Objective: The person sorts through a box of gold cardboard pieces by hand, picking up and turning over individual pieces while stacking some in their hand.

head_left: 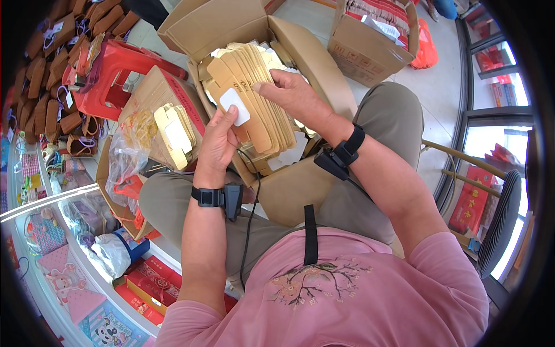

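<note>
A fanned stack of flattened gold cardboard boxes (258, 113) is held above an open carton (310, 54) in front of my knees. My left hand (220, 139) grips the stack's lower left side, its thumb pressing beside a white rounded panel (237, 104) on the front piece. At the upper right edge, my right hand (299, 97) holds the layers between thumb and fingers. More gold and white flat pieces (286, 157) fill the carton beneath. The left fingers behind the stack are partly hidden.
A smaller pile of gold boxes (174, 134) lies on a closed carton (141, 95) at left, beside a plastic bag of rubber bands (136, 134). A red plastic stool (110, 78) stands behind. Another carton (360, 54) holds red items. A black cable (256, 195) hangs between my arms.
</note>
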`<move>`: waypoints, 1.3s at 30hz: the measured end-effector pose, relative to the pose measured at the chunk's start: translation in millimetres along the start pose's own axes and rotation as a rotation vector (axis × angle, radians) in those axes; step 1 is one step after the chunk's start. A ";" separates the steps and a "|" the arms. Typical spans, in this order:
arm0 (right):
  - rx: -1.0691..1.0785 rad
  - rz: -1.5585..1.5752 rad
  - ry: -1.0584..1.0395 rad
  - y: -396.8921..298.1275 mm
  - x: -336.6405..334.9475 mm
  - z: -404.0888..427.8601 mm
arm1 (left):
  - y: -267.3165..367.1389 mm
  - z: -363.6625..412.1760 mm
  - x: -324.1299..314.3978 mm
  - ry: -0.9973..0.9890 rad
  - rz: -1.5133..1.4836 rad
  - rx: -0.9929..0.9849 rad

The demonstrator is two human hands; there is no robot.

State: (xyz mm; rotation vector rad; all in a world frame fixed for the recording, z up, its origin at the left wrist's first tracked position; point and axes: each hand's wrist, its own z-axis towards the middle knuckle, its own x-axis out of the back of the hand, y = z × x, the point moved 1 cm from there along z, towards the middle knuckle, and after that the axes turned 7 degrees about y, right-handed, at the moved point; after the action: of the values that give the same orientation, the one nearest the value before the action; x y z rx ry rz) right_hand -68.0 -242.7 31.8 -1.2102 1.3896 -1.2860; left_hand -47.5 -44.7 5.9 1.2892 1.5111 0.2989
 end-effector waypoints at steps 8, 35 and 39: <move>-0.039 -0.023 -0.006 11.0 2.1 3.5 | -2.2 0.2 -2.5 0.023 0.004 -0.019; -0.084 0.561 0.441 33.1 71.5 38.1 | -51.0 136.4 34.6 0.252 1.640 -0.531; -0.078 0.519 0.416 39.1 73.4 38.5 | -61.3 146.6 17.9 0.253 1.792 -0.519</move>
State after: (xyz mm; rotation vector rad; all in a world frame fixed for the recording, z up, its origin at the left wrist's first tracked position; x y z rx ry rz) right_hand -45.2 -321.3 -9.3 -0.5746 1.9122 -1.1474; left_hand 41.3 -115.2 -106.8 1.8159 -0.0337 1.8508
